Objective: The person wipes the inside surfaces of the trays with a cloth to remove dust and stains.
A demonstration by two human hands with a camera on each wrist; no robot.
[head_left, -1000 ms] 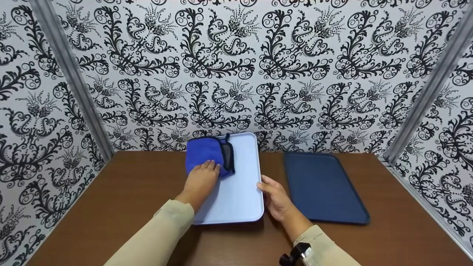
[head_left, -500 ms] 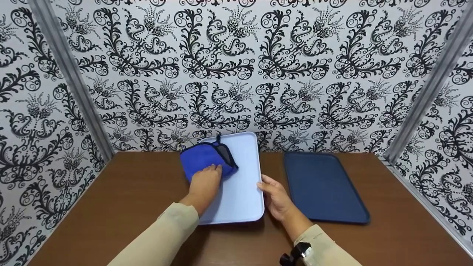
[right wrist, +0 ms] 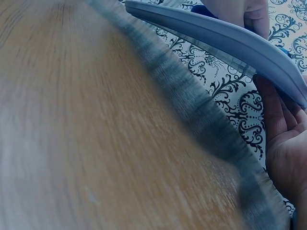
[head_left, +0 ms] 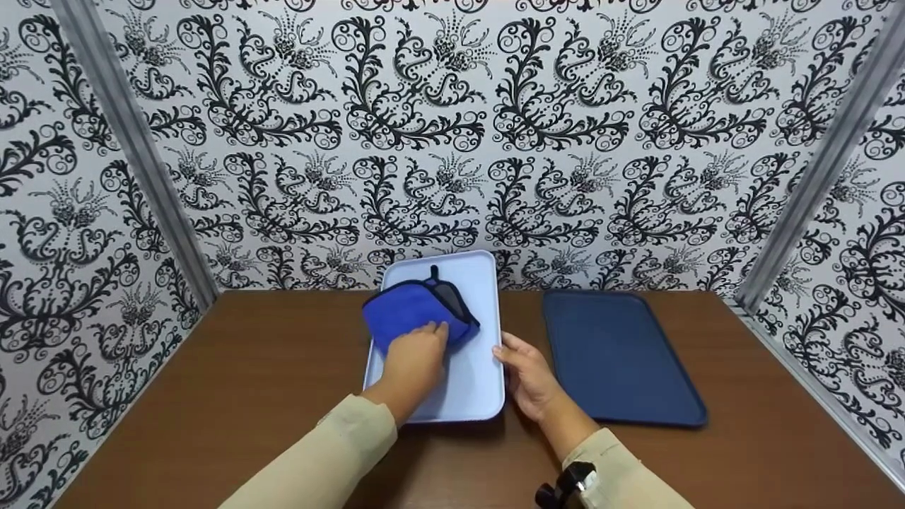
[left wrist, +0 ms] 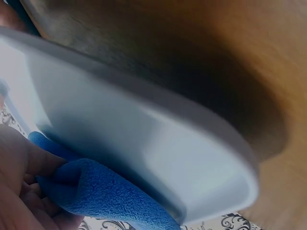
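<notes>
A light blue tray (head_left: 466, 382) is held up off the table, tilted, by my right hand (head_left: 530, 378). The thumb lies over its right rim and the fingers go beneath, as the right wrist view shows. My left hand (head_left: 417, 360) grips a blue cloth (head_left: 406, 311) with dark edging and a small loop, laid against the tray's upper face. In the left wrist view the cloth (left wrist: 115, 196) bunches up between thumb and fingers. The cloth covers the tray's middle left part.
A dark navy tray (head_left: 622, 360) lies flat on the brown table (head_left: 269, 382), right of my right hand. Patterned wall panels (head_left: 452, 141) stand behind and at both sides, with grey posts (head_left: 152, 162) in the corners.
My left hand has moved the cloth right and slightly down across the tray, turning it a little. The tray's upper left corner now shows. The right hand keeps its hold at the rim.
</notes>
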